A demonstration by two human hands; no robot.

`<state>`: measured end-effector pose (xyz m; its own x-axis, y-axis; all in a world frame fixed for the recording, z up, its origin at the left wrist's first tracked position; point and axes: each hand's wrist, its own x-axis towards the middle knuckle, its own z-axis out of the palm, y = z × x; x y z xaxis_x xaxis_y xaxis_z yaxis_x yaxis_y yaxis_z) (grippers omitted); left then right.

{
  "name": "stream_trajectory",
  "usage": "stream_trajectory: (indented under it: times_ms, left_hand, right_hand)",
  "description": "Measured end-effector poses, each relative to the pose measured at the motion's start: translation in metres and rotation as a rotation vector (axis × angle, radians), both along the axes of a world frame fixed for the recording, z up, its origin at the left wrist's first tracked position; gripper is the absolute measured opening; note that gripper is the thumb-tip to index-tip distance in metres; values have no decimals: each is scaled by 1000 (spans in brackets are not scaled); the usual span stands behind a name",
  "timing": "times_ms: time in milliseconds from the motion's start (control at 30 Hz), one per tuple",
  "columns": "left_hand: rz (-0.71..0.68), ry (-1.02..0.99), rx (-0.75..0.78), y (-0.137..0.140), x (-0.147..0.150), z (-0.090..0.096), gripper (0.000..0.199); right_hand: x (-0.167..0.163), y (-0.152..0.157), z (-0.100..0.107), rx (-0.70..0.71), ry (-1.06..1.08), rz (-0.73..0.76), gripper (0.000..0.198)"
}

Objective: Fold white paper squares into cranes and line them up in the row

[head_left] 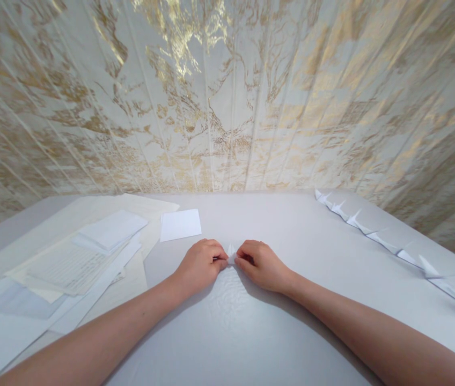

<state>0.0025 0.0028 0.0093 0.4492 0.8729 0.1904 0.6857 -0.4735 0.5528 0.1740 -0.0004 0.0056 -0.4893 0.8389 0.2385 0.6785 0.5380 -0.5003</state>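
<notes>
Between my two hands is a small white folded paper boat (pixel 231 254), its pointed peak sticking up in the middle. My left hand (pixel 202 264) is closed, pinching the boat's left end between thumb and fingers. From the other side, my right hand (pixel 262 265) pinches the right end in the same way. The fingers cover most of the boat's two ends. Both hands rest low over the white table (pixel 243 338), near its middle.
A blank white paper sheet (pixel 181 224) lies beyond my left hand. At the left is a loose pile of papers (pixel 66 265), some with printed lines. Several white folded paper shapes (pixel 408 257) stand in a row along the right edge. A gold-patterned curtain (pixel 227 107) hangs behind the table.
</notes>
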Motion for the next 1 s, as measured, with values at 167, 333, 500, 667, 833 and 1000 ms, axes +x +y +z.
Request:
stream_trajectory:
  times_ms: [167, 333, 500, 667, 833, 1000]
  left_hand:
    - [85, 1, -23, -1, 3, 1, 13]
    - [99, 15, 10, -1, 3, -3, 16]
    - [124, 62, 29, 0, 4, -6, 13]
    - [133, 94, 52, 0, 4, -9, 14]
    - [133, 129, 67, -1, 5, -9, 15]
    - [131, 136, 69, -2, 5, -9, 18]
  right_hand:
    - [-2, 0, 0, -4, -72, -65, 14]
    - [-3, 1, -2, -23, -134, -106, 14]
    - [-6, 2, -1, -23, -190, -128, 14]
    - [-8, 1, 0, -9, -226, -148, 15]
    - [-9, 0, 1, -12, -244, -163, 15]
    - [-8, -1, 0, 4, -245, -172, 14]
